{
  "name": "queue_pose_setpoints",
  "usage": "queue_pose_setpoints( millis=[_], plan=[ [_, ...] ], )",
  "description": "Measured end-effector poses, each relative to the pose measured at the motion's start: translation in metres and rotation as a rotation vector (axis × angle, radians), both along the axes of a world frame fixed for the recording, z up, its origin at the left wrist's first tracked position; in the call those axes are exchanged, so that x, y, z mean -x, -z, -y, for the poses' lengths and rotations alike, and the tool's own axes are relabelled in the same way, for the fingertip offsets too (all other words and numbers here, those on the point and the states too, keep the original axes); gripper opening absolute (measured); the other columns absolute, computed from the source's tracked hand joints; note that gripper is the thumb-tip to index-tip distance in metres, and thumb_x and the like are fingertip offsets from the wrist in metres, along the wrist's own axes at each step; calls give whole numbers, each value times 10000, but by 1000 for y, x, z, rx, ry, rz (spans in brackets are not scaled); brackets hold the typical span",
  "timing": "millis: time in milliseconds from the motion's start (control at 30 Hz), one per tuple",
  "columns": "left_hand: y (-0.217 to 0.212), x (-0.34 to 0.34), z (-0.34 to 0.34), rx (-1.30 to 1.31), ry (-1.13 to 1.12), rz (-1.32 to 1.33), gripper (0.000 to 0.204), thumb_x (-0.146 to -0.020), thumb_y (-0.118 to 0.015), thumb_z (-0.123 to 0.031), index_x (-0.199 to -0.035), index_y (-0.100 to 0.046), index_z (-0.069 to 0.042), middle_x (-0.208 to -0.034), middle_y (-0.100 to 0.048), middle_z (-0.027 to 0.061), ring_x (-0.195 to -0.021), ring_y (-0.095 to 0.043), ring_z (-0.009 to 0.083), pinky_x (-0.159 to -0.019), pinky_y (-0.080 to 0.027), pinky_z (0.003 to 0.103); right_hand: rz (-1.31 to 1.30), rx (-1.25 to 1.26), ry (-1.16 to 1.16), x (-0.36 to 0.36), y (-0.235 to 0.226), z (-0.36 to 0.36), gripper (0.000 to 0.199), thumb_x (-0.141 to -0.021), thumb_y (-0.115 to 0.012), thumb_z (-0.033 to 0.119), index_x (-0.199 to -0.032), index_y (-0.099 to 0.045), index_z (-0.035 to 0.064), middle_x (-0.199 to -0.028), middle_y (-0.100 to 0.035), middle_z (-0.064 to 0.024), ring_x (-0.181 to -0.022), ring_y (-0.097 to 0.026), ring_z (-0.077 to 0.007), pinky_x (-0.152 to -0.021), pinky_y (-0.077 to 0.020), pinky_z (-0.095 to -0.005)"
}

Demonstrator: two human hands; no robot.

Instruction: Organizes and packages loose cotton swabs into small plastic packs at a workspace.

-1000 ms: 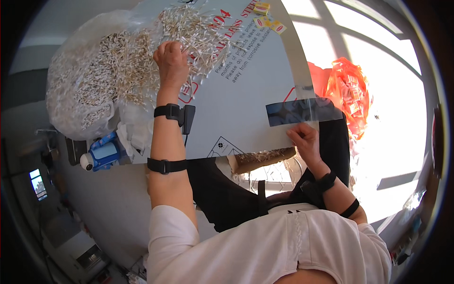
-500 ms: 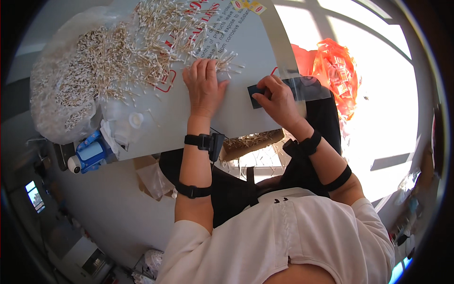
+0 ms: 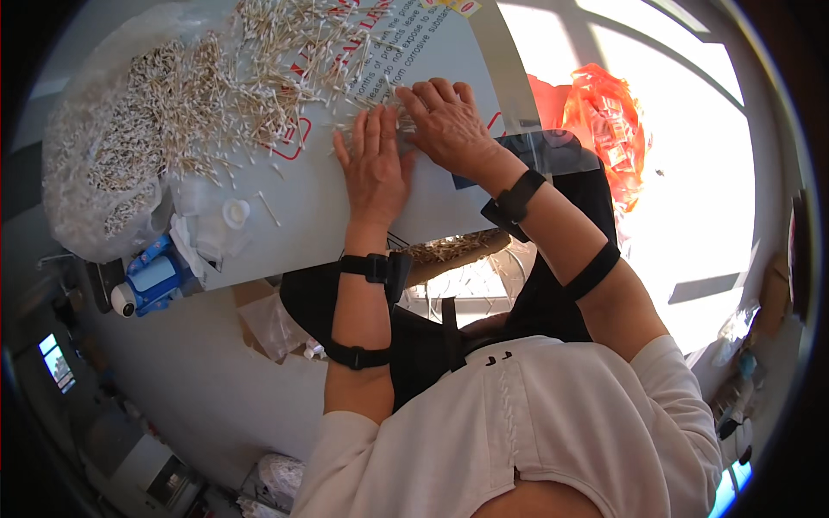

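orange plastic bag (image 3: 604,121) right | printed white board (image 3: 432,198) centre | lit screen (image 3: 56,363) lower left

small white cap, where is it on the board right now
In the head view the small white cap lies on the white board, left of the left hand, below the spread of cotton swabs and above the blue bottle.

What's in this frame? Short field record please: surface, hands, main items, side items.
surface: white printed board lying across the person's lap
left hand: left hand flat, palm down on the board, fingers spread
right hand: right hand palm down beside it, fingers on a small bunch of cotton swabs
main items: loose pile of swabs across the board's far part; clear bag of swabs at the person's left
side items: small white cap, blue and white container, orange plastic bag on the right
wrists: black straps
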State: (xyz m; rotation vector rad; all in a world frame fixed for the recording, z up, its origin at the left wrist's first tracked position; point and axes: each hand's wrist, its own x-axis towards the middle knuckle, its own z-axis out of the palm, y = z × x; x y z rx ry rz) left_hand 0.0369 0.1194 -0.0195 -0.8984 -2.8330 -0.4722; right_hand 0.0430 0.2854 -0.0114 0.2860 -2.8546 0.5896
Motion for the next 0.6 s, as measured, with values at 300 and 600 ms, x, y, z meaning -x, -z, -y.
queue_pose_setpoints(
  millis=[300,600],
  plan=[
    [9,3,-6,-34,-44,-66,728,-825,-717,-288,-1450,-389,-112,-1470,-405,96,-1420,-298,300,-1137,-159,598,-18,-190,78,6,-4,8,240,-762,-641,156,-969,-606,41,-1002,-584,-94,-987,-525,-248,-836,-380,-394],
    [10,7,-5,12,-132,-45,633,-914,-602,-395,-1454,-387,-145,-1447,-429,88,-1424,-290,320,-1113,-157,630,-77,-301,-91,7,-3,-13,79,-765,-617,136,-803,-571,85,-796,-603,-55,-861,-558,-233,-749,-404,-360]
  ],
)
